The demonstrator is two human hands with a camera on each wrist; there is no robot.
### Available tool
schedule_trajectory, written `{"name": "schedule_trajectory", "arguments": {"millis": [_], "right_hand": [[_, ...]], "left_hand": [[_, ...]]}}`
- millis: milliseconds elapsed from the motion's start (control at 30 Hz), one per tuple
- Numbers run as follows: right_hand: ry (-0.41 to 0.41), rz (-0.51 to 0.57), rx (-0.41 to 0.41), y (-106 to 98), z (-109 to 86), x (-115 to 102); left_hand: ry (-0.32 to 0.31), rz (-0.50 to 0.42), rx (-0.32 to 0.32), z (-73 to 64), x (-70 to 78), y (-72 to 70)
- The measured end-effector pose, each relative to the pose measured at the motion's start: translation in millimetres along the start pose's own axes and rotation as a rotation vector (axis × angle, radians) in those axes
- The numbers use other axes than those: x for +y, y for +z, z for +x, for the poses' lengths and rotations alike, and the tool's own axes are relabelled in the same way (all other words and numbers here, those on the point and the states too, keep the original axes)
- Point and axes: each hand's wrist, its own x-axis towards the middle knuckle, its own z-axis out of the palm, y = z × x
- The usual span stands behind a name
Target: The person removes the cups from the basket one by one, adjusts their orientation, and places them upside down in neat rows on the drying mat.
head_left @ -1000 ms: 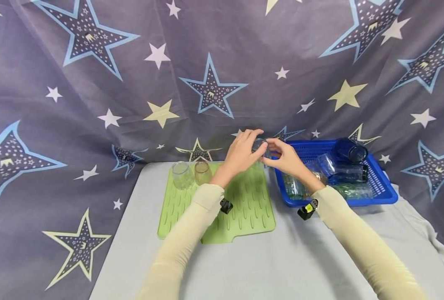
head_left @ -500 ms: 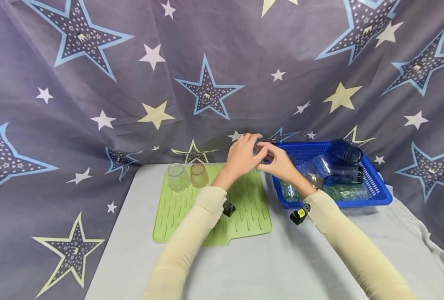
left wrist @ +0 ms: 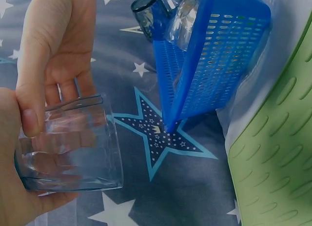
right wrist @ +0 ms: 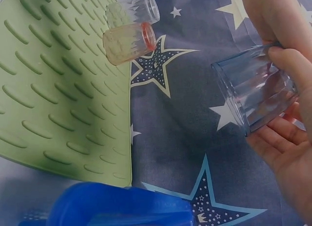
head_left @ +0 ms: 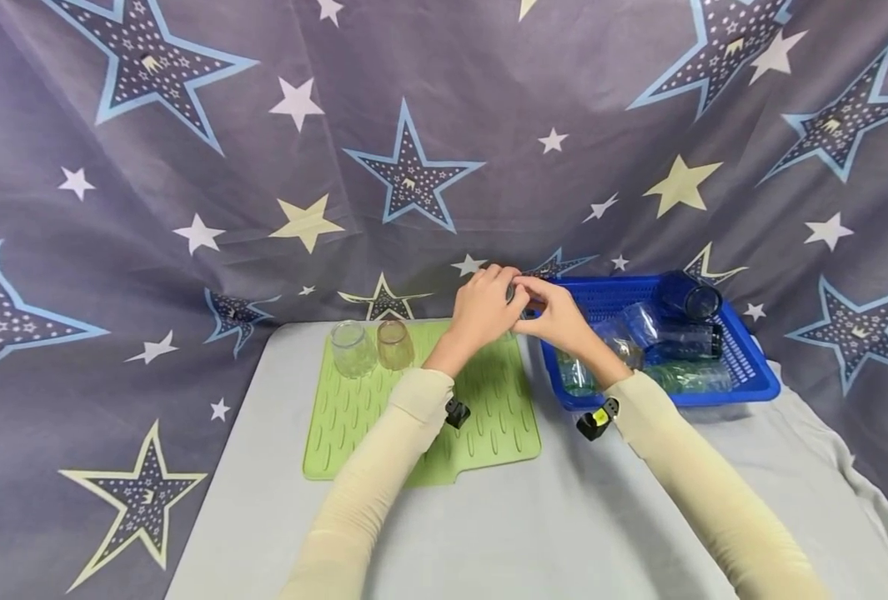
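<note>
Between both hands, above the back of the green drying mat point(head_left: 489, 408), is a clear bluish drinking glass point(left wrist: 78, 153). My left hand point(head_left: 484, 310) grips one end of it with curled fingers. From the other side my right hand point(head_left: 556, 318) holds it between thumb and fingers. In the right wrist view the glass point(right wrist: 253, 89) lies tilted, its wide end away from the palm. The head view hides most of it behind the fingers. A clear glass point(head_left: 353, 350) and a pinkish-amber glass point(head_left: 395, 346) stand at the mat's back left.
A blue plastic basket point(head_left: 759, 387) stands to the right of the mat, holding several clear, green and dark blue glasses. One dark blue glass point(head_left: 687, 296) leans over its back right part. A star-patterned cloth point(head_left: 428, 75) hangs behind the white-covered table point(head_left: 534, 533).
The right hand has moved left, closer against the left hand, and the glass between them is now more hidden. The head view has shifted slightly. The standing glasses have not moved.
</note>
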Motion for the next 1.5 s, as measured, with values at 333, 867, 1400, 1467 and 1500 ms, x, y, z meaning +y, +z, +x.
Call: {"name": "schedule_trajectory", "arguments": {"millis": [333,867,1400,1467,1500], "right_hand": [[-0.025,-0.006,-0.021,-0.9,7.9,-2.7],[-0.016,0.010,-0.032,1.7,6.1,-3.2],[-0.053,-0.131,-0.095,-35.4,7.9,-5.7],[-0.062,-0.183,-0.119,-42.6,6.7,-4.6],[-0.066,-0.208,-0.133,-46.1,6.0,-4.2]], "left_hand": [[-0.001,-0.046,0.015,2.3,-4.3,-4.2],[0.002,-0.072,0.044,1.4,-9.3,-3.5],[-0.031,-0.032,0.100,-6.3,-39.0,-3.2],[-0.045,-0.020,0.094,-7.9,-44.6,-2.0],[-0.052,-0.014,0.088,-8.7,-47.3,-1.4]]}}
